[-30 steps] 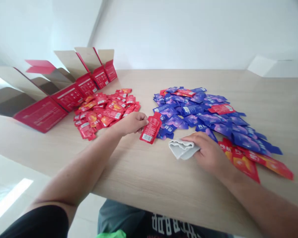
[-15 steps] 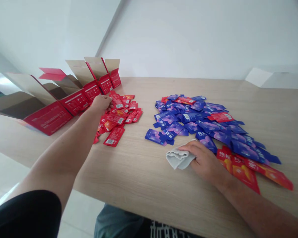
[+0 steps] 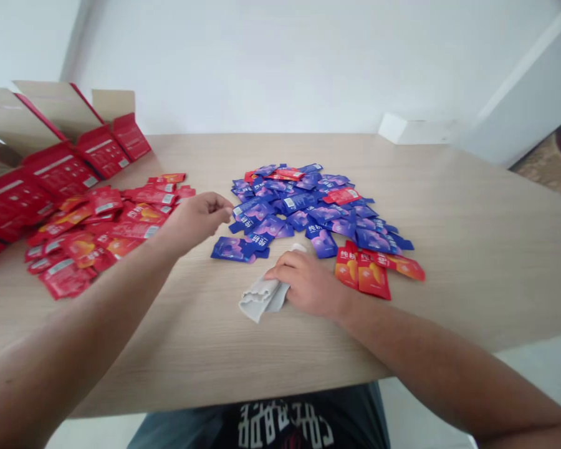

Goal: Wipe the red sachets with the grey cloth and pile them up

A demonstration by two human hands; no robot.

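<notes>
My right hand is closed on a folded whitish cloth, which rests on the table by the near side of a heap of blue sachets. My left hand is in the gap between the two heaps, thumb and fingers curled together at the left edge of the blue one. No sachet shows in its fingers; whether the tips touch the nearest blue sachet I cannot tell. Behind that wrist spreads a heap of red sachets, partly hidden by the forearm.
Open red cartons with raised flaps line the left. A few red sachets lie among the blue ones, and more orange-red sachets overlap at the heap's right. A white box-like piece stands at the back against the wall.
My left hand has moved right, from the red heap to the edge of the blue one. The cloth stays in my right hand, now farther left along the blue heap. The view has turned right.
</notes>
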